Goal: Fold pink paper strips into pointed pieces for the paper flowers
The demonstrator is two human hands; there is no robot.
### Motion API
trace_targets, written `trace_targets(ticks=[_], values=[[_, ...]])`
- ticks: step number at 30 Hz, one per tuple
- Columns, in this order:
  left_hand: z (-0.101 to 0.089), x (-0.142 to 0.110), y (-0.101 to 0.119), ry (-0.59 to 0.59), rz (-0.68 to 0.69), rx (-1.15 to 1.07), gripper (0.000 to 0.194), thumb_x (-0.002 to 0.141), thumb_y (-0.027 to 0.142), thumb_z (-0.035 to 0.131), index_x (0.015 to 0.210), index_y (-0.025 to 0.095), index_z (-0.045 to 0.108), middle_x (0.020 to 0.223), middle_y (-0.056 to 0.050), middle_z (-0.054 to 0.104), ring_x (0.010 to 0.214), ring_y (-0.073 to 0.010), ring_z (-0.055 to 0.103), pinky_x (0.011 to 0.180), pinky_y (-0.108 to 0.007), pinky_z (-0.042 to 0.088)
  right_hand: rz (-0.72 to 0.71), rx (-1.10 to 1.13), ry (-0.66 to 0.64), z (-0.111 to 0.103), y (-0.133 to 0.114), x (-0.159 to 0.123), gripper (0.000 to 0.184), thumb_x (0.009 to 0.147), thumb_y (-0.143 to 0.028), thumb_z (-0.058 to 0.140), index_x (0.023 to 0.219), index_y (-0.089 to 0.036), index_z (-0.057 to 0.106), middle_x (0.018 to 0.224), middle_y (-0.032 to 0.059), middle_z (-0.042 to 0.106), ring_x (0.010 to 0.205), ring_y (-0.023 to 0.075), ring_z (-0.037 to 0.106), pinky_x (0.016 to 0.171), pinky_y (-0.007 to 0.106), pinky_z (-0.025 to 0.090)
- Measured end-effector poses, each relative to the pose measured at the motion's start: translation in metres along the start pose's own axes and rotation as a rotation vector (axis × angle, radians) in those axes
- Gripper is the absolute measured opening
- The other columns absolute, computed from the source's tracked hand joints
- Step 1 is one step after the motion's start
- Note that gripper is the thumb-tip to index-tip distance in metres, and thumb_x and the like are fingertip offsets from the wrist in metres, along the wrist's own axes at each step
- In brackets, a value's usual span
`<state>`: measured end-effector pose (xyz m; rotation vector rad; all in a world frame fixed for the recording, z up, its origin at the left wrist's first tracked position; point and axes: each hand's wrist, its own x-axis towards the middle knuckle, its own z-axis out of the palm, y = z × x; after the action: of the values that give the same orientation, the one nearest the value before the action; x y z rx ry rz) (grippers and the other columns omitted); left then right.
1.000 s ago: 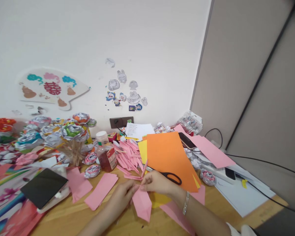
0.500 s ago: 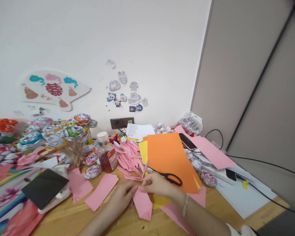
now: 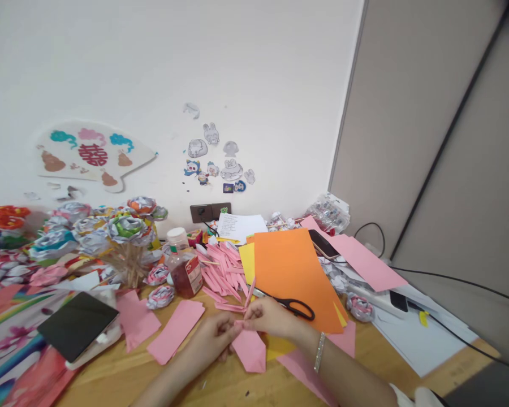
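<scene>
Between my two hands is a folded piece of pink paper (image 3: 251,351), its pointed lower end hanging over the wooden table. My left hand (image 3: 215,338) pinches its upper left edge. My right hand (image 3: 268,317), with a glittery bracelet at the wrist, pinches the same top edge from the right, so the fingertips nearly meet. Just beyond them lies a heap of folded pink paper strips (image 3: 224,271). Black-handled scissors (image 3: 299,308) rest on an orange sheet (image 3: 290,265) behind my right hand. A stack of pink paper rectangles (image 3: 176,330) lies left of my left hand.
A bottle of reddish liquid (image 3: 185,271) stands behind the pink stack. Paper flowers on sticks (image 3: 129,237) crowd the left back. A dark tablet-like device (image 3: 78,325) sits at left. On the right are a phone (image 3: 322,244), white sheets (image 3: 419,339) and black cables.
The folded pink paper's lower end has swung slightly right and up. Both hands keep their pinch at its top edge, with small finger shifts.
</scene>
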<state>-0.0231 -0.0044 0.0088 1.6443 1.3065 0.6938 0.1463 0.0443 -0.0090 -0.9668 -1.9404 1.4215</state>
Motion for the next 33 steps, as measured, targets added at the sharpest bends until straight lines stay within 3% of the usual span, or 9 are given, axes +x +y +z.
trace_targets(ticks=[2,5,9,14,21,28,33], values=[[-0.001,0.0,0.002,0.041,0.015,-0.003,0.036,0.072,0.052,0.048,0.064,0.017,0.051,0.042,0.008,0.047,0.034,-0.0082,0.039,0.037,-0.019,0.026,-0.017,0.019,-0.009,0.0,0.0,0.0,0.027,0.066,-0.04,0.065,0.068,-0.014,0.061,0.053,-0.0043,0.049,0.047,0.0057,0.042,0.044,0.017,0.028],[-0.006,0.004,0.0,0.2,0.004,-0.05,0.035,0.073,0.05,0.048,0.059,0.018,0.048,0.036,0.009,0.044,0.032,-0.0083,0.037,0.037,-0.019,0.025,-0.035,0.127,0.0,-0.002,0.0,0.001,0.027,0.07,-0.04,0.061,0.071,-0.013,0.058,0.055,-0.0042,0.049,0.046,0.005,0.043,0.044,0.017,0.031],[-0.016,0.009,-0.006,0.351,-0.007,-0.223,0.033,0.073,0.049,0.049,0.06,0.019,0.046,0.036,0.007,0.049,0.033,-0.0094,0.042,0.037,-0.02,0.03,0.034,0.232,0.004,-0.006,-0.001,0.003,0.034,0.069,-0.046,0.059,0.074,-0.013,0.054,0.053,-0.0034,0.052,0.044,0.0076,0.05,0.046,0.019,0.038],[-0.018,0.012,-0.012,0.328,-0.028,-0.346,0.032,0.071,0.048,0.052,0.064,0.017,0.049,0.04,0.005,0.054,0.036,-0.0114,0.049,0.039,-0.021,0.038,0.006,0.29,0.047,-0.007,0.001,0.005,0.036,0.063,-0.046,0.065,0.074,-0.013,0.053,0.054,-0.004,0.051,0.046,0.0092,0.053,0.047,0.02,0.039],[-0.019,0.01,-0.004,0.288,0.005,-0.334,0.031,0.067,0.044,0.058,0.076,0.014,0.057,0.042,0.006,0.054,0.036,-0.0105,0.048,0.038,-0.02,0.037,-0.077,0.211,0.054,-0.009,-0.003,0.003,0.033,0.068,-0.044,0.061,0.071,-0.012,0.058,0.056,-0.0029,0.051,0.049,0.0076,0.049,0.049,0.02,0.036],[-0.019,0.011,-0.005,0.393,0.008,-0.412,0.033,0.064,0.042,0.061,0.081,0.014,0.056,0.043,0.006,0.055,0.036,-0.0111,0.048,0.035,-0.021,0.038,-0.117,0.274,0.05,-0.009,-0.007,0.001,0.033,0.071,-0.045,0.059,0.071,-0.012,0.056,0.059,-0.0015,0.053,0.05,0.0076,0.049,0.053,0.021,0.038],[-0.017,0.01,-0.004,0.346,-0.02,-0.447,0.036,0.063,0.043,0.062,0.085,0.014,0.055,0.04,0.005,0.057,0.035,-0.0116,0.05,0.037,-0.021,0.039,-0.121,0.301,0.147,-0.009,0.0,0.008,0.034,0.067,-0.044,0.063,0.076,-0.012,0.056,0.054,-0.0033,0.053,0.046,0.0076,0.049,0.05,0.021,0.038]])
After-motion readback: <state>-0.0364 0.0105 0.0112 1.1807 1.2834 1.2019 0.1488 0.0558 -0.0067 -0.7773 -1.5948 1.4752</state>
